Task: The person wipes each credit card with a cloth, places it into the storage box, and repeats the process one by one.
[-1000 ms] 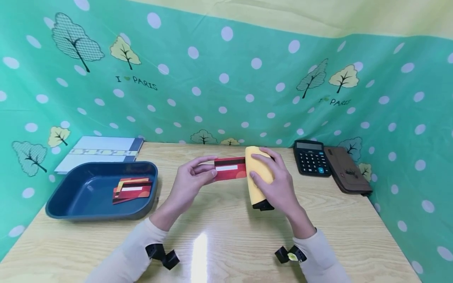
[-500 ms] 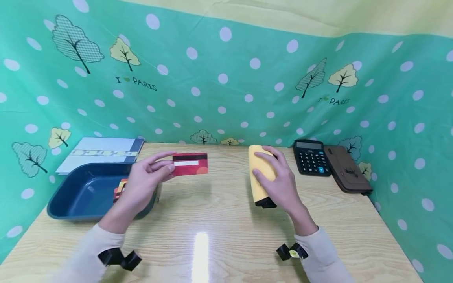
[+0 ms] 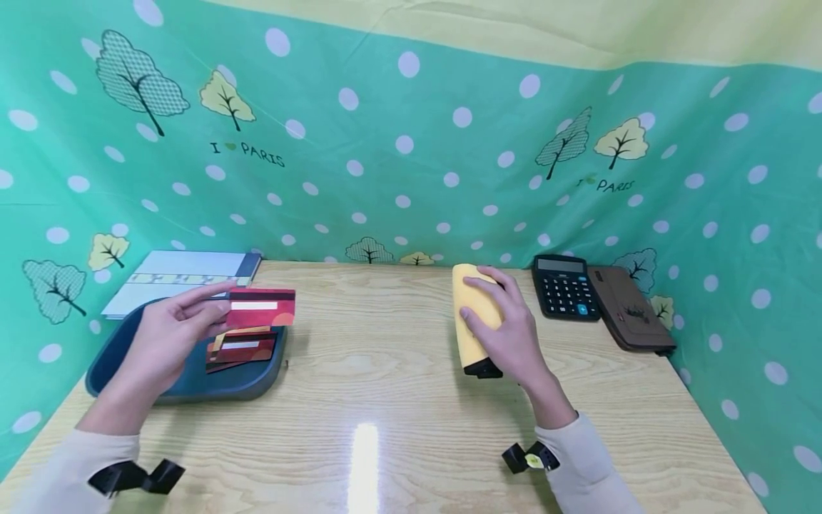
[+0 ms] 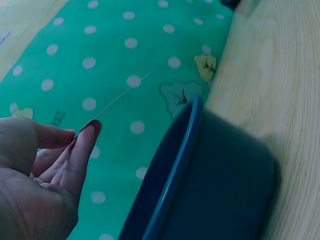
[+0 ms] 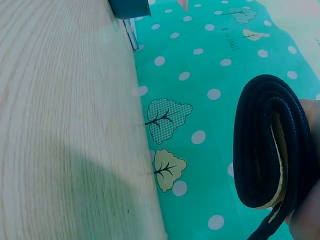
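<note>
My left hand [image 3: 168,334] pinches a red bank card [image 3: 277,317] between thumb and fingers, over the right part of a blue plastic basin [image 3: 237,391]. The card has a black stripe and a white strip; the left wrist view catches it edge-on as a thin line. Several more red and yellow cards [image 3: 247,350] lie inside the basin. At centre right, my right hand [image 3: 514,332] grips a yellow roll [image 3: 469,341] with a black end, held above the table. From the right wrist, this roll [image 5: 244,150] shows dark wound layers with a yellowish inner edge.
Behind the basin lies a pale blue folder or book [image 3: 186,268]. A black calculator [image 3: 565,287] and a brown zipped pouch [image 3: 632,310] sit at the back right. A dotted green curtain [image 3: 411,185] surrounds the wooden table [image 3: 411,428].
My left hand has drawn the red card away from the yellow roll and carried it left, to over the basin. The right hand with the roll has barely shifted.
</note>
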A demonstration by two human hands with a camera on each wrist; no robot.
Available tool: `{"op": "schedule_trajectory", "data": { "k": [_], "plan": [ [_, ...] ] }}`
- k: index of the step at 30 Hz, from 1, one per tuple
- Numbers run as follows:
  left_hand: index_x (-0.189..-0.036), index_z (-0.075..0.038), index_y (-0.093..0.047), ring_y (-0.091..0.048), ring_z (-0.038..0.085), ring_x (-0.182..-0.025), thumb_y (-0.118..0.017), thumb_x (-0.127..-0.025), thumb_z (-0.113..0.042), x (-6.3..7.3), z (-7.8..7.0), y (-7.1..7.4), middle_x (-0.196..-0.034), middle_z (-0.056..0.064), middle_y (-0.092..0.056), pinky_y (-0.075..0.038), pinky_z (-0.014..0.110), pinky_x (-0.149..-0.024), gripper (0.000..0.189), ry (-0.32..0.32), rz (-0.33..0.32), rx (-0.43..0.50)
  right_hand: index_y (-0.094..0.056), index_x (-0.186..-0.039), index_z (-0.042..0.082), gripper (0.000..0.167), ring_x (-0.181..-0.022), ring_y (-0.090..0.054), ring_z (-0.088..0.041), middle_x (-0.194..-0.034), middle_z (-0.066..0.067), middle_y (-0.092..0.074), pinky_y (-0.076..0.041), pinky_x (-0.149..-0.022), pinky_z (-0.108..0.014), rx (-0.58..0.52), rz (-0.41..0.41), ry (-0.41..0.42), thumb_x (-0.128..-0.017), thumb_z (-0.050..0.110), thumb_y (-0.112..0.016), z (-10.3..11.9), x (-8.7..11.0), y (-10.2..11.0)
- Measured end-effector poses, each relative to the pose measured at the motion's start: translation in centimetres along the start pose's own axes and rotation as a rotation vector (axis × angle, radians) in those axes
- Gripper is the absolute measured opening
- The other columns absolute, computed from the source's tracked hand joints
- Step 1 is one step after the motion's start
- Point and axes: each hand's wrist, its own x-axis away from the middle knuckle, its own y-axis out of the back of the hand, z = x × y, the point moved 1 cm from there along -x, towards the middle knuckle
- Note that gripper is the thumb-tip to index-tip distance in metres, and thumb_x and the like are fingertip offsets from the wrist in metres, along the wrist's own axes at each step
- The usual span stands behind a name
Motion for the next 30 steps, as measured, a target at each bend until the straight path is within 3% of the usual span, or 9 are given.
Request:
{"op": "schedule_trajectory", "data": {
  "k": [2,6,8,11,16,21,30],
  "plan": [
    [-0.152,-0.007,-0.051,-0.073,-0.005,-0.090,-0.065,-0.102,-0.028,0.0,0.7,1.0,-0.107,-0.032,-0.068,-0.061,0.012,-0.076,0.056,0.007,-0.009,-0.012,-0.068,-0.135,0.021,0.046,-0.130,-0.055,-0.023,-0.153,0.001,-0.051,-0.048,-0.084,-0.028,-0.002,0.002,-0.002,-0.091,0.013,-0.079,0.0,0.0,0.0],
    [-0.146,-0.012,-0.059,-0.072,-0.006,-0.091,-0.067,-0.101,-0.024,0.0,2.0,2.8,-0.110,-0.028,-0.065,-0.062,0.013,-0.075,0.047,0.033,-0.008,0.075,-0.068,-0.135,0.022,0.046,-0.128,-0.056,-0.023,-0.153,0.001,-0.050,-0.049,-0.082,-0.028,-0.002,0.002,-0.006,-0.091,0.013,-0.079,-0.2,0.0,0.1],
    [-0.139,-0.016,-0.066,-0.072,-0.005,-0.091,-0.069,-0.100,-0.020,-0.1,2.6,3.3,-0.111,-0.024,-0.065,-0.063,0.016,-0.075,0.040,0.055,0.009,0.152,-0.068,-0.135,0.022,0.046,-0.128,-0.056,-0.024,-0.154,0.001,-0.050,-0.049,-0.082,-0.028,-0.003,0.002,-0.010,-0.091,0.013,-0.079,-0.2,0.0,0.0],
    [-0.131,-0.023,-0.072,-0.072,-0.004,-0.089,-0.071,-0.099,-0.019,-0.2,3.3,3.8,-0.108,-0.024,-0.066,-0.063,0.018,-0.075,0.032,0.096,0.040,0.166,-0.068,-0.135,0.022,0.046,-0.128,-0.056,-0.024,-0.154,0.001,-0.050,-0.049,-0.081,-0.028,-0.007,0.009,-0.017,-0.091,0.014,-0.078,-0.2,0.0,0.0],
    [-0.128,-0.029,-0.072,-0.073,-0.004,-0.088,-0.071,-0.099,-0.024,-0.8,4.0,3.9,-0.103,-0.030,-0.069,-0.064,0.019,-0.076,0.029,0.145,0.083,0.074,-0.068,-0.135,0.021,0.046,-0.129,-0.056,-0.024,-0.154,0.001,-0.050,-0.049,-0.082,-0.028,-0.008,0.015,-0.027,-0.091,0.014,-0.078,-0.2,0.0,0.1],
    [-0.128,-0.028,-0.070,-0.074,-0.004,-0.090,-0.071,-0.099,-0.027,-1.2,4.6,3.7,-0.100,-0.026,-0.074,-0.064,0.021,-0.079,0.029,0.167,0.101,0.003,-0.068,-0.135,0.021,0.046,-0.132,-0.055,-0.025,-0.154,0.001,-0.050,-0.050,-0.084,-0.031,-0.004,0.019,-0.031,-0.091,0.014,-0.078,-0.4,-0.1,0.1],
    [-0.139,-0.013,-0.062,-0.073,-0.005,-0.090,-0.073,-0.097,-0.030,-1.6,5.3,3.3,-0.097,-0.025,-0.075,-0.063,0.018,-0.079,0.046,0.153,0.058,-0.116,-0.067,-0.136,0.020,0.044,-0.132,-0.054,-0.026,-0.154,-0.001,-0.050,-0.048,-0.085,-0.029,-0.049,0.049,-0.088,-0.093,0.015,-0.077,-1.8,-0.2,0.1]
  ]
}}
